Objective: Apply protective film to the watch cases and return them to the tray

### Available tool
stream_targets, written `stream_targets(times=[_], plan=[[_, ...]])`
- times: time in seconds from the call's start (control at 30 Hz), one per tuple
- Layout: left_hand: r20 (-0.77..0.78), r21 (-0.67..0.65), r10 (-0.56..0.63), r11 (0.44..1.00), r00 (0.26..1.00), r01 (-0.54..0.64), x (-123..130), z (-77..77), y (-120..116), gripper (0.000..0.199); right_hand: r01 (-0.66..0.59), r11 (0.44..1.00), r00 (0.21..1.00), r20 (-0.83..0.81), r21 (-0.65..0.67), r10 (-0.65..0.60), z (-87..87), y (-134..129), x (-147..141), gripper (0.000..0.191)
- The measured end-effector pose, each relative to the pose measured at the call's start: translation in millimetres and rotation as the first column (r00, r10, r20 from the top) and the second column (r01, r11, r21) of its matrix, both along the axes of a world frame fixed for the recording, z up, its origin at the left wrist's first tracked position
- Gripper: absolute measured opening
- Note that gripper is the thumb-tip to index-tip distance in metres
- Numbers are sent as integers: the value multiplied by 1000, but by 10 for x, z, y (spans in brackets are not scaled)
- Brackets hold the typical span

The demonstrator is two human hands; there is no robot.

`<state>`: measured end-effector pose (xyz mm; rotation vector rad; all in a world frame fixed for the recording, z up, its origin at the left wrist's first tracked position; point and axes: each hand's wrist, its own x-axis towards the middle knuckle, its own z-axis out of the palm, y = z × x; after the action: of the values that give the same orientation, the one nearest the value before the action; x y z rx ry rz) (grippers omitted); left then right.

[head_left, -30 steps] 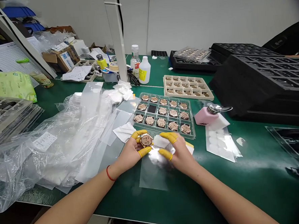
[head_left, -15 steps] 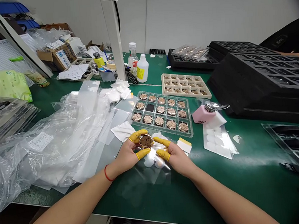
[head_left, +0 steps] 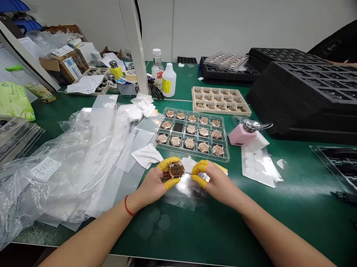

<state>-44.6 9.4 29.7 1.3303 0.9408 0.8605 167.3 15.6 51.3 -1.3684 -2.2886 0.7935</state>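
Trays (head_left: 12, 137) stand stacked at our far left, with a green packet (head_left: 8, 99) behind them and a tilted jar (head_left: 39, 91) just beside it. Farther back, a cardboard box (head_left: 67, 65) sits open on the green counter (head_left: 178, 234). Next comes a broad heap of clear plastic bags (head_left: 74, 158), one with a white label (head_left: 46, 167). A crumpled tissue (head_left: 146, 155) lies beyond our left hand (head_left: 154, 183), which wears yellow finger covers and pinches a gold watch case (head_left: 176, 170) by its edges between thumb and fingers. We hold the case above the counter, its marked back turned toward us. Past it, at the rear, stands a white bottle (head_left: 169, 81) with a yellow label. A clear tray (head_left: 194, 154) of similar cases lies just beyond our hands; one compartment of its middle row shows a dark floor. Our right hand (head_left: 220, 183) is near the case but apart from it, its covered fingertips bent toward the thumb; we cannot tell whether they grip anything. Behind the clear tray lies a beige tray (head_left: 222, 113) of small parts. Farther right are a pink bottle (head_left: 242, 135), a large black tray (head_left: 292, 116) and black straps (head_left: 346, 167).
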Motion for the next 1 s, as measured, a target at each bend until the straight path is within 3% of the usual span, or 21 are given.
stream_targets(times=[0.17,0.27,0.33,0.4,0.47,0.57,0.7,1.0], plan=[[-74,-70,1,998,997,-6,22,-10,11,53,-45,998,997,68,52,41,8,-71,-39,10],[-161,-94,60,993,985,-76,22,-56,38,53,21,1000,996,-90,-15,-22,47,-76,-45,9],[-175,-86,69,993,982,-85,29,-62,37,52,103,983,957,-255,-152,-140,61,-66,-60,7],[-163,-70,39,996,986,-51,46,-39,10,52,128,926,870,-408,-354,-276,52,-59,-96,10],[-148,-56,-6,998,989,-2,72,2,-35,51,58,842,769,-514,-536,-380,29,-61,-151,15],[-119,-50,-42,998,992,36,109,48,-98,50,-38,743,673,-567,-668,-475,3,-75,-234,19],[-88,-63,-53,997,995,48,129,48,-128,49,-9,699,653,-533,-715,-538,14,-94,-284,21],[-91,-61,-100,994,991,95,114,63,-121,51,-33,701,679,-531,-712,-507,58,-80,-251,22]])
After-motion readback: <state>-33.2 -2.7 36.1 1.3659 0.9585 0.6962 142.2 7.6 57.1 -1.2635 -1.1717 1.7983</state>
